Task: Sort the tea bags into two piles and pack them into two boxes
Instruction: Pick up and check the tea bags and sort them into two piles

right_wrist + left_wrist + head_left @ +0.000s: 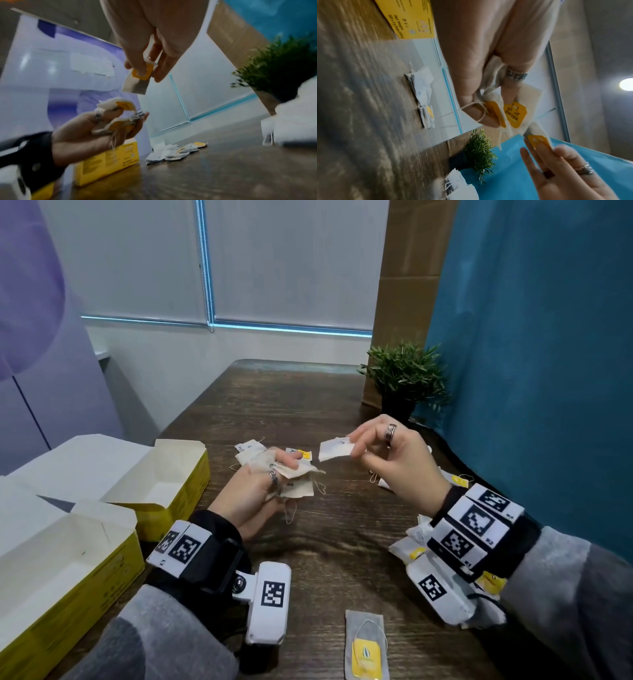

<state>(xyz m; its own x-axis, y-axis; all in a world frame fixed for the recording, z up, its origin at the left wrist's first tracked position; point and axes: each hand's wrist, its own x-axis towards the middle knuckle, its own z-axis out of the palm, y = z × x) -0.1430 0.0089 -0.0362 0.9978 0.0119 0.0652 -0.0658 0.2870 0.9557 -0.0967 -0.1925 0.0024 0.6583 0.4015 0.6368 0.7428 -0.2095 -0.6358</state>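
Note:
My left hand (270, 474) grips a bunch of tea bags (298, 486) with yellow tags (513, 115) above the table's middle, strings dangling. My right hand (356, 445) pinches a single tea bag (335, 450) by its yellow tag (142, 73), a short way to the right of the bunch and apart from it. Two open yellow boxes stand at the left: the near box (68, 587) and the far box (178, 491), both white inside. A small pile of tea bags (251, 448) lies on the table beyond my left hand. More tea bags (414, 546) lie under my right wrist.
One yellow-tagged tea bag (366, 645) lies near the front edge of the dark wooden table (335, 539). A potted green plant (404, 378) stands at the back right beside a blue curtain (534, 337). A white wall with blinds lies behind.

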